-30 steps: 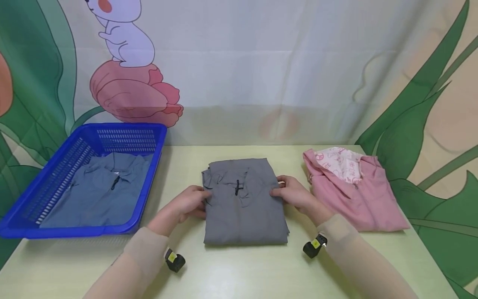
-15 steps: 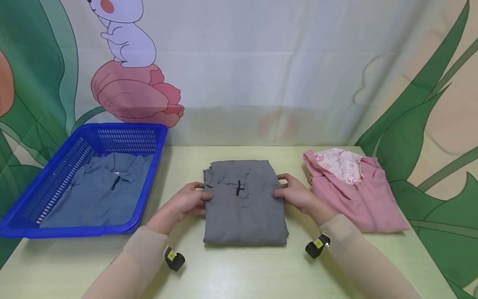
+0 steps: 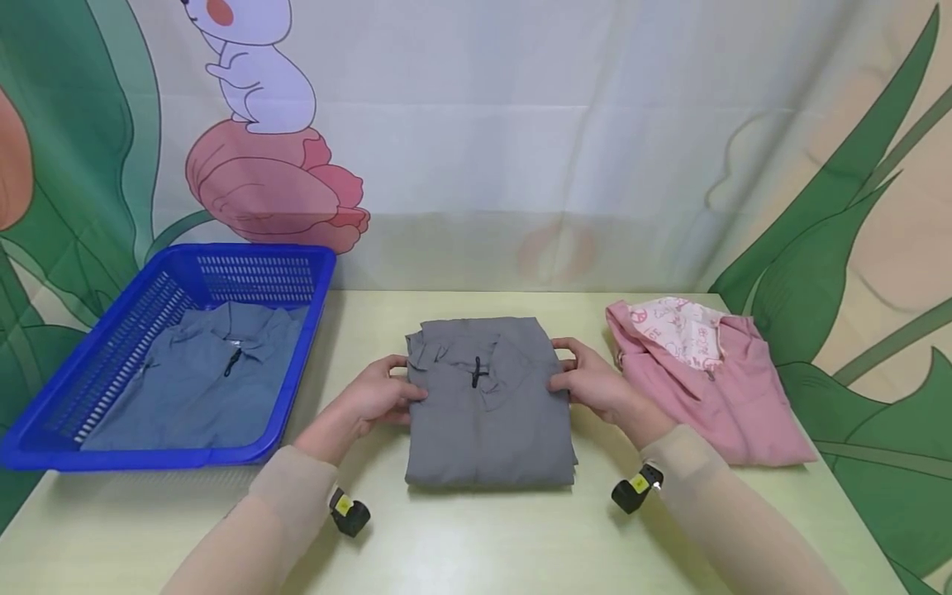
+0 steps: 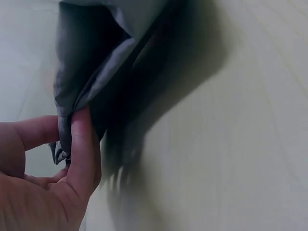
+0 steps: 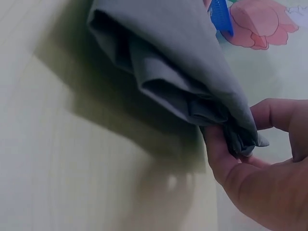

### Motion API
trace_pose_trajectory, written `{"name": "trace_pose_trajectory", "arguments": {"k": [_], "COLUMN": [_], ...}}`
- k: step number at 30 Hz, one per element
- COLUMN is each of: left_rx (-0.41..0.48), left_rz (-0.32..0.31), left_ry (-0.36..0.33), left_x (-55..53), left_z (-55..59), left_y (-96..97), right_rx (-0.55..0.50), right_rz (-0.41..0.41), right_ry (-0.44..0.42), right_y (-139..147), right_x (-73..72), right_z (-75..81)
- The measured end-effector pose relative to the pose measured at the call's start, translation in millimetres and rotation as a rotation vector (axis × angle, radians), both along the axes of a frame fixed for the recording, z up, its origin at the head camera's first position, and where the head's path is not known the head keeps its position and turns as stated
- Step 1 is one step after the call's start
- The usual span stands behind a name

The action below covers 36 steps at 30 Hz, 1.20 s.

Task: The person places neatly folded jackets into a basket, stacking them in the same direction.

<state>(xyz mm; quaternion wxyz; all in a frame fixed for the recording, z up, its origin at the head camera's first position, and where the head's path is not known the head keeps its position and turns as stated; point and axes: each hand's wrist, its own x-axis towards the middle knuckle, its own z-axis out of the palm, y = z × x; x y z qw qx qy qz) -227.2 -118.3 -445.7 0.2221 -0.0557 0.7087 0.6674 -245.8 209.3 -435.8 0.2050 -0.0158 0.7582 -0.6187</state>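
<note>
A folded grey jacket point(image 3: 491, 430) with a black zip pull lies in front of me at the table's middle in the head view. My left hand point(image 3: 379, 392) pinches its left edge, thumb on top and fingers beneath. On the opposite edge my right hand point(image 3: 591, 380) grips the layers the same way. In the left wrist view the grey cloth point(image 4: 72, 62) hangs between thumb and fingers, with a shadow on the table below. The right wrist view shows the jacket's stacked folds point(image 5: 178, 72) held at the edge, also over a shadow.
A blue plastic basket point(image 3: 293, 397) on the left contains a folded blue-grey jacket point(image 3: 201, 388). To the right, close by my right forearm, lies a folded pink jacket point(image 3: 729, 397) with a patterned lining. A printed curtain point(image 3: 476, 165) hangs behind the table point(image 3: 476, 545).
Both hands keep their grip on the grey jacket's sides. The whole head view has shifted very slightly; the jacket stays nearly in place.
</note>
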Motion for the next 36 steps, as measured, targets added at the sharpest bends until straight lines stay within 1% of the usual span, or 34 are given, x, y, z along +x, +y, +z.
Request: {"name": "trace_pose_trajectory", "arguments": {"k": [6, 11, 16, 23, 27, 29, 32, 34, 36], "left_rx": [-0.009, -0.012, -0.034, -0.078, -0.105, -0.088, -0.037, -0.002, 0.012], "left_rz": [-0.001, -0.016, -0.039, -0.058, -0.082, -0.088, -0.087, -0.086, -0.090], "left_ry": [0.020, 0.044, 0.072, 0.125, 0.153, 0.141, 0.103, 0.079, 0.072], "left_x": [0.0, 1.9, 4.5, 10.2, 13.1, 13.6, 14.2, 14.6, 15.6], "left_z": [10.6, 27.3, 46.1, 70.4, 80.7, 84.5, 89.2, 90.7, 91.4], "left_y": [-8.1, -15.7, -28.0, -47.5, -60.5, -68.1, -80.1, -87.5, -94.9], "right_rx": [-0.019, -0.037, -0.072, -0.109, -0.128, -0.136, -0.150, -0.163, -0.176], "right_rz": [0.018, 0.031, 0.047, 0.052, 0.059, 0.066, 0.070, 0.077, 0.085], "right_ry": [0.018, 0.042, 0.063, 0.093, 0.111, 0.120, 0.131, 0.137, 0.139], "right_y": [-7.3, -12.7, -21.0, -40.3, -53.8, -60.8, -70.6, -77.4, -84.4], "right_x": [0.7, 1.3, -1.4, 0.4, 2.5, 3.2, 2.7, 2.3, 1.7], "right_z": [14.8, 29.4, 39.0, 53.3, 61.9, 66.0, 71.0, 74.1, 76.5]}}
